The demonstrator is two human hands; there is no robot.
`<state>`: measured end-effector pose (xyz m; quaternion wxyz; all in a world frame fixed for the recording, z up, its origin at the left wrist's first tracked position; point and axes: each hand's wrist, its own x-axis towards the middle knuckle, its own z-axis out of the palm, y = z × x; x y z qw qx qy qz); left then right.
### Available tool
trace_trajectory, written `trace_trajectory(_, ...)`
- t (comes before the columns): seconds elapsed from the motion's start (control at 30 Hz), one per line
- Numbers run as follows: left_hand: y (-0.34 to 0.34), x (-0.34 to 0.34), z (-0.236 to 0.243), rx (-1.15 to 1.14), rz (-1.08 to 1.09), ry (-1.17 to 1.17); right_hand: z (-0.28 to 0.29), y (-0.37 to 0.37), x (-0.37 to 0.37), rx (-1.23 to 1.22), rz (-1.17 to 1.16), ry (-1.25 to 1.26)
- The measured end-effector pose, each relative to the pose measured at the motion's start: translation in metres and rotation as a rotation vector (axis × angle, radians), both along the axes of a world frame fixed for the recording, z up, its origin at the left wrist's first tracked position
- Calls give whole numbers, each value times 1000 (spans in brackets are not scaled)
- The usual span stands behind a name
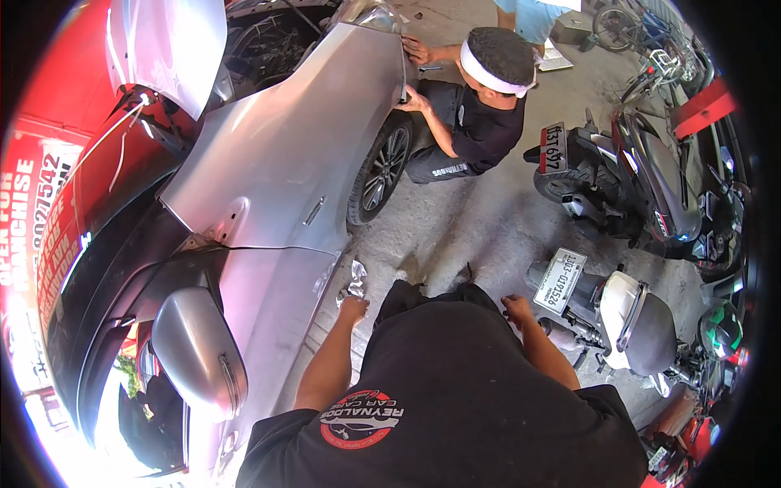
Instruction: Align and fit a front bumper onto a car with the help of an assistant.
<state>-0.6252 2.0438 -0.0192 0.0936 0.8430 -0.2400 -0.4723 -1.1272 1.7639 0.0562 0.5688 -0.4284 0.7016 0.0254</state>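
Note:
My left hand [353,310] hangs beside the car, closed on a crumpled shiny silvery wrapper [356,279] that sticks out past the fingers. I cannot tell whether it is foil or plastic. Low on my other side is my right hand [516,309], its fingers curled in and nothing showing in them. Nearest my left hand is the silver car's door [281,281], and ahead of it the front fender [285,122] above the wheel [382,169]. A co-worker [492,122] in a white headband crouches there, both hands on the fender's front edge by the headlight [370,15].
The car's hood [167,49] stands raised, and its side mirror [199,350] juts out at my left. Parked motorcycles [634,317] and a scooter [655,175] line the right. Another person [533,18] stands beyond the co-worker. Concrete floor [464,215] lies between.

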Motion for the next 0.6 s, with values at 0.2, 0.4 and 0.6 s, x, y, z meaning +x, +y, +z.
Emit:
trace_trajectory(0.2,-30,-40,49,7,-24,-41,-17,-26,4,-22,182,-74)
trace_trajectory(0.4,-7,-88,70,-111,-206,-202,-37,-35,-8,-38,269,-115)
trace_trajectory(0.6,41,-75,35,-77,46,-84,-30,-14,-16,-84,207,-87)
